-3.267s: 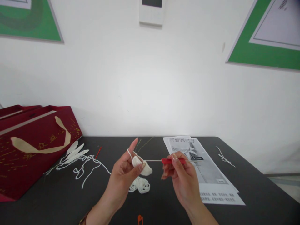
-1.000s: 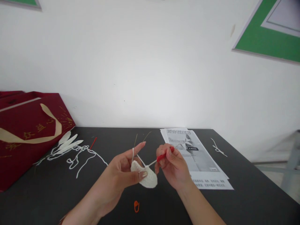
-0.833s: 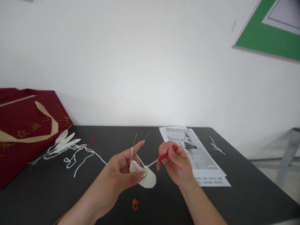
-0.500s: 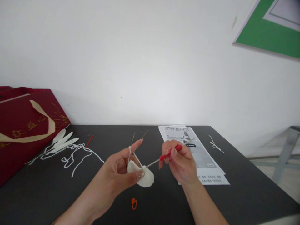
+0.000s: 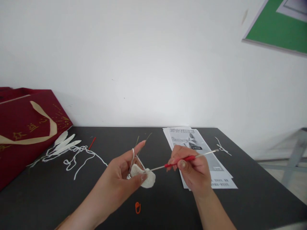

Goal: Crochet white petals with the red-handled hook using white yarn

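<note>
Between the thumb and fingers of my left hand (image 5: 124, 174) is pinched a small white crochet piece (image 5: 149, 180). White yarn (image 5: 133, 154) loops round the raised index finger and runs down to the piece. Two thin wire ends (image 5: 148, 136) stick up behind that finger. My right hand (image 5: 192, 167) grips a crochet hook (image 5: 189, 158) by its red handle. The hook's left metal end meets the top edge of the crochet piece; its tip is hidden there. The other metal end points out to the right. An orange stitch marker (image 5: 137, 208) lies on the table below the piece.
White crocheted petals (image 5: 66, 143) with tangled yarn tails (image 5: 82, 150) lie at left beside a red needle (image 5: 92, 143) and a dark red gift bag (image 5: 28, 118). Printed sheets (image 5: 224, 182) lie under my right hand. A knotted white yarn scrap (image 5: 222, 146) is at right on the black table (image 5: 254, 198).
My right hand has shifted a little to the right and down, and the hook now lies flatter. The crochet piece has tilted slightly in my left hand, which stays nearly in place.
</note>
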### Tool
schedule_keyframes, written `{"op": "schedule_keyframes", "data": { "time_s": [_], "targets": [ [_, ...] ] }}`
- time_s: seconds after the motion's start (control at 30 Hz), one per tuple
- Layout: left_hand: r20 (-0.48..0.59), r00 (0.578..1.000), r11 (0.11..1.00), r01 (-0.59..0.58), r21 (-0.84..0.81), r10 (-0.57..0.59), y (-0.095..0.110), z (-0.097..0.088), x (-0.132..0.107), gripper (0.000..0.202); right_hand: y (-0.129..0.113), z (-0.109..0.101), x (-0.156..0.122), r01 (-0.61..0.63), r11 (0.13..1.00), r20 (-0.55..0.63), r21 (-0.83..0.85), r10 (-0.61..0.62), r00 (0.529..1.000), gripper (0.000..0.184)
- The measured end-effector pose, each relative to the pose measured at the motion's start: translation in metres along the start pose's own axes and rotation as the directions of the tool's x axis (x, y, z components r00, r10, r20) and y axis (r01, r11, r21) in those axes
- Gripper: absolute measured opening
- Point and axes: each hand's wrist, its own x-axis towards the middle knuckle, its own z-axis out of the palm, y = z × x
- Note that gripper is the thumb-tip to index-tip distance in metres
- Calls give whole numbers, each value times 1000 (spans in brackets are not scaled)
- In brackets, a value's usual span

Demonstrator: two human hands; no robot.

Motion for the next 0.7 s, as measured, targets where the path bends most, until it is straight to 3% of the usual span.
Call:
{"op": "schedule_keyframes", "data": {
  "time_s": [0.13,0.3,0.43,0.57,0.7],
  "targets": [
    [-57,998,991,-13,136,21,2,2,0,64,-7,1,-2,82,972,40,-220,-75,996,14],
    [-140,985,967,-66,248,103,-9,0,6,62,-15,10,-5,270,843,213,-465,-190,958,14],
    [-207,970,963,-71,259,127,-16,-2,14,70,-11,19,-6,483,677,384,-555,-307,871,28],
    [-309,940,978,-92,189,148,-15,2,17,69,1,22,-9,606,506,500,-614,-345,794,39],
    [-420,876,971,-195,141,237,-15,11,13,66,8,20,-10,598,507,470,-621,-370,801,47]
  ]
}}
